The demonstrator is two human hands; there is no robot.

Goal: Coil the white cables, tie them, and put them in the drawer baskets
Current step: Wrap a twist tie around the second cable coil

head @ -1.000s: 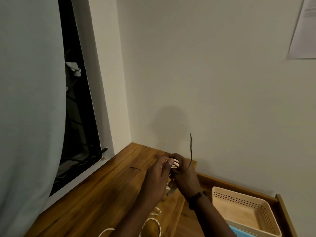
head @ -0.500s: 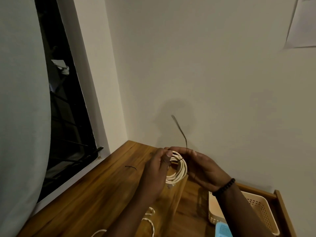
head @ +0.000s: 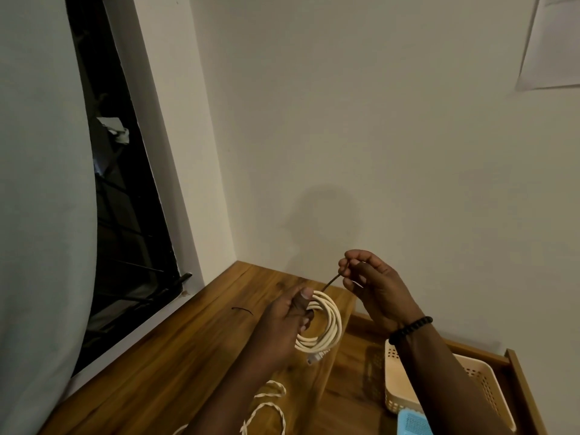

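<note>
My left hand [head: 282,321] grips a coiled white cable [head: 326,328] above the wooden desk, thumb pressed on the top of the coil. A thin dark tie [head: 331,281] runs up from the coil to my right hand [head: 373,287], which pinches its end between thumb and fingers, up and to the right of the coil. The cable's plug hangs below the coil. A cream perforated basket [head: 395,384] sits in the open drawer at lower right, partly hidden by my right forearm. A blue basket [head: 412,422] shows at the bottom edge.
A twisted white cable [head: 266,406] lies loose on the wooden desk [head: 175,365] below my left arm. Another dark tie [head: 242,310] lies on the desk left of my hands. A window with a curtain is at left, a wall close behind.
My right hand has let go of the coil's side and drawn the tie's end up and to the right, pulling it taut. The left hand keeps holding the coil.
</note>
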